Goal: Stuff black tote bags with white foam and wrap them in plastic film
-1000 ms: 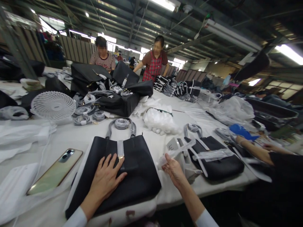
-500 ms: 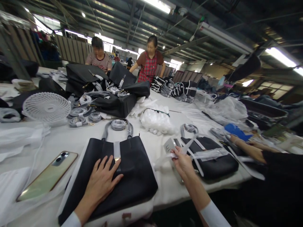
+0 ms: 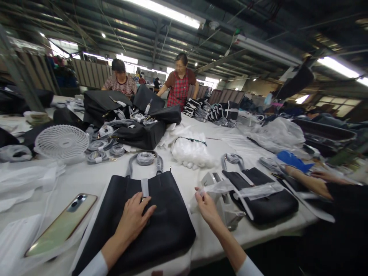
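A black handbag (image 3: pixel 169 214) lies flat in front of me, its wrapped handles pointing away. My left hand (image 3: pixel 135 214) rests on its front, fingers spread over the clasp area below a film-covered strap (image 3: pixel 145 188); the fingers cover most of the clasp. To the right of the bag, my right hand (image 3: pixel 207 205) pinches a thin translucent strip (image 3: pixel 220 187) between thumb and fingers. Right beside that hand stands a grey device (image 3: pixel 227 212) that looks like a tape dispenser. A second black bag (image 3: pixel 270 209) with white film across it lies just beyond the device.
A phone (image 3: pixel 64 222) and a white fan (image 3: pixel 61 142) are at left. Black bags (image 3: pixel 143 134) and wrapped straps pile up behind. A bag of white stuffing (image 3: pixel 189 151) sits mid-table. A co-worker's hands (image 3: pixel 307 180) work at right near blue material (image 3: pixel 293 161); two people stand across the table.
My left hand has shifted slightly on the bag, over the clasp. My right hand has moved a little left and down with the strip, and more of the grey device shows.
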Demonstrator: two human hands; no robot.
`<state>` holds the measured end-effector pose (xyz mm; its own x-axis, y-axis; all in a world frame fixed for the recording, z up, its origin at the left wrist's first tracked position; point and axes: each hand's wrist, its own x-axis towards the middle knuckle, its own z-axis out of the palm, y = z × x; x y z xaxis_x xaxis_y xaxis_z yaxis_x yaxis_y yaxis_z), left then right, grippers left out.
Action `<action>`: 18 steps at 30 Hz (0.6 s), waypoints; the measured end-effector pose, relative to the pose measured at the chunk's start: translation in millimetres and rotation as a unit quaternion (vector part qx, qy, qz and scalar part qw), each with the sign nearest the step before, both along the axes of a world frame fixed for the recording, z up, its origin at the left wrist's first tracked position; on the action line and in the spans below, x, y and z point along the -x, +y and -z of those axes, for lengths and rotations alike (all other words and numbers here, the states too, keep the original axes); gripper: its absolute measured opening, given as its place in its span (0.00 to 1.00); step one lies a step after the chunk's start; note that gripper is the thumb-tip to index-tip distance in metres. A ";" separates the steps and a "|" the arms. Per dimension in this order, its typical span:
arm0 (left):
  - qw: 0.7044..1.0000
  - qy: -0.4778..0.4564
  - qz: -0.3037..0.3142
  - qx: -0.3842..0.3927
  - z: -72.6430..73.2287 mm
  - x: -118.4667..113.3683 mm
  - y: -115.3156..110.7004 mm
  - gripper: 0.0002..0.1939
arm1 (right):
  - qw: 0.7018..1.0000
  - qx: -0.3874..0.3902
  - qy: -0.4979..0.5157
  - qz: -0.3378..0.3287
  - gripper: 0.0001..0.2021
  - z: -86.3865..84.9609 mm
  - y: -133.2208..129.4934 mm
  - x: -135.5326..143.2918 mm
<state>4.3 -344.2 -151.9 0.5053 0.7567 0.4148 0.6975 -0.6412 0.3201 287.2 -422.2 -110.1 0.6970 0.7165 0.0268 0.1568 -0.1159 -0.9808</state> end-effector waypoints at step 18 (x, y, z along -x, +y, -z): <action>0.521 -0.334 0.324 0.715 -52.8 -175.9 36.9 0.38 | 0.960 -0.033 0.075 -0.268 0.10 3.2 -20.5 2.0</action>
<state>180.2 -307.3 -99.0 0.9514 0.2936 -0.0926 -0.0910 0.5556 0.8265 285.1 -442.7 -113.3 0.2279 0.9736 0.0129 0.0320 0.0057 -0.9995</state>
